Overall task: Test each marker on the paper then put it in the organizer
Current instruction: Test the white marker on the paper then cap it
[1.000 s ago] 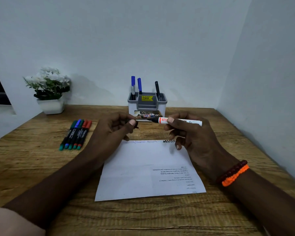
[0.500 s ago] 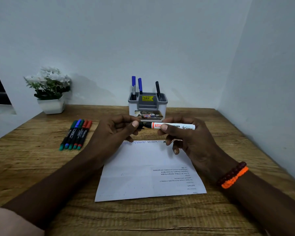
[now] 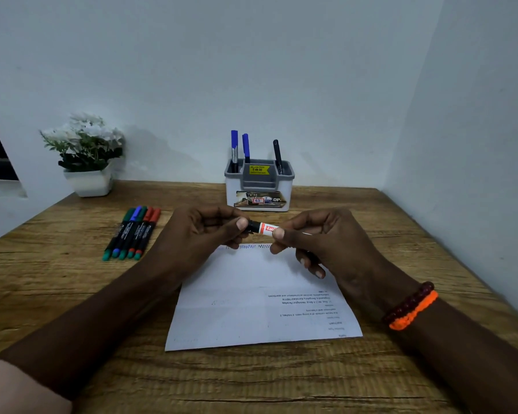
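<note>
The white-barrelled marker (image 3: 265, 228) was held level between the two hands, above the far edge of the paper (image 3: 260, 297). The right hand (image 3: 320, 237) gripped the barrel with thumb and curled fingers; the left hand (image 3: 204, 231) pinched the black cap end. Whether the cap was fully seated could not be determined.

Probable faults from this position: a cap pressed on off-axis would fail to seat, and the tip would dry out; an exposed tip could mark the fingers. On transfer to the organizer (image 3: 259, 186), directly beyond the hands, the marker could strike the three pens already standing there.

Both wrists were raised clear of the table (image 3: 72, 294), forearms converging, palms turned inward. Zigzag test lines (image 3: 254, 246) lay on the paper just below the hands. Five untested markers (image 3: 132, 233) lay in a row to the left of the left hand.
</note>
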